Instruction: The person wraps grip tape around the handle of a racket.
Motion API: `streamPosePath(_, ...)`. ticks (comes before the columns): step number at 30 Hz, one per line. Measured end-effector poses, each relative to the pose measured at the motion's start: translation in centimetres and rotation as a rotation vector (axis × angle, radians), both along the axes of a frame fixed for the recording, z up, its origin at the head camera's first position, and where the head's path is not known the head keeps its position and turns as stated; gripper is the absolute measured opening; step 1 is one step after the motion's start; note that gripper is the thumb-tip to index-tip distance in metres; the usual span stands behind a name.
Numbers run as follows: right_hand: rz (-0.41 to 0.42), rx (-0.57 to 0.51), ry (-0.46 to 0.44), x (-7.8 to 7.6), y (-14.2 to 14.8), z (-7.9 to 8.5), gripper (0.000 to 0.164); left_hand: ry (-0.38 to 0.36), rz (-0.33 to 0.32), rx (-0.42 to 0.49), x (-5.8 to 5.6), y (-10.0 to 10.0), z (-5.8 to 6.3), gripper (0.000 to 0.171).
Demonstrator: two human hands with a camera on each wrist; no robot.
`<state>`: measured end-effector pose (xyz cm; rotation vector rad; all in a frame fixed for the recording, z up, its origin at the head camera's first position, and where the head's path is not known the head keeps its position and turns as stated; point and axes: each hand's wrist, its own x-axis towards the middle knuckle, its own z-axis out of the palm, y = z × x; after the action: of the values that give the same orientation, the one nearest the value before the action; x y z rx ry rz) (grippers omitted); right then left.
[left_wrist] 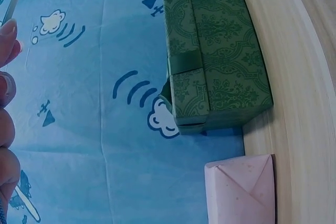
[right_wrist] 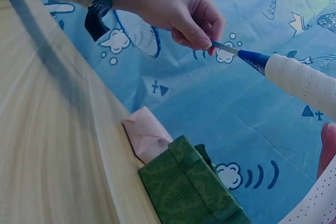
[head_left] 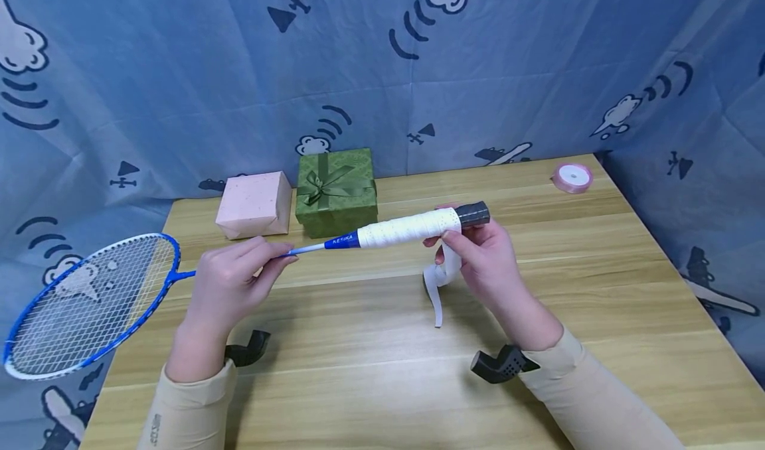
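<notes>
Wrapping step seemingly in hand: left hand (head_left: 234, 281) pinches racket (head_left: 311, 248) above table (head_left: 358, 383); right hand (head_left: 491, 264) pinches white tape (head_left: 452, 259) at handle (black end (head_left: 474, 214) bare). Next turn likely calls for steady tension, even overlap.

I see a badminton racket (head_left: 309, 248) with a blue-and-white frame (head_left: 172, 277), pale strings (head_left: 89, 304), a blue cone (head_left: 342, 240) lettered in white, a black handle end (head_left: 473, 214), and white wrap (head_left: 406, 229) dotted with tiny holes. Over my remote feed the table (head_left: 358, 357) is yellowish-tan wood grain, the pink box (head_left: 254, 204) is pale with faint specks, the green box (head_left: 343, 221) carries a tone-on-tone scrolling pattern and a green ribbon bow (head_left: 321, 184), and the spool (head_left: 572, 178) is pink with a white centre. My cameras also show beige sleeves (head_left: 603, 397) and a blue cloth (head_left: 239, 72) printed with white clouds and dark curved strokes.
</notes>
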<state>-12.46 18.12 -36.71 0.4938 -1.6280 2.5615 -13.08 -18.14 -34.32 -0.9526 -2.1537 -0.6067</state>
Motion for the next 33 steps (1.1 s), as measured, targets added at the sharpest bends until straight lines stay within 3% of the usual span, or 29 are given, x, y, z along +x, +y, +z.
streamPosePath(8, -0.04, -0.055, -0.007, 0.01, -0.21, 0.07, 0.016, 0.024, -0.007, 0.009, -0.05, 0.02, 0.04, 0.024)
streamPosePath(18, -0.016, -0.035, -0.01, 0.1, -0.16, 0.16, 0.035, 0.031, -0.01, 0.0, 0.05, -0.05, 0.28, 0.03)
streamPosePath(27, 0.001, -0.07, -0.027, 0.28, -0.27, 0.16, 0.02, -0.009, 0.031, -0.03, 0.09, -0.08, 0.55, 0.028)
streamPosePath(33, 0.008, -0.073, -0.026, 0.36, -0.33, 0.17, 0.02, 0.037, 0.036, -0.027, 0.02, 0.11, 0.35, 0.029)
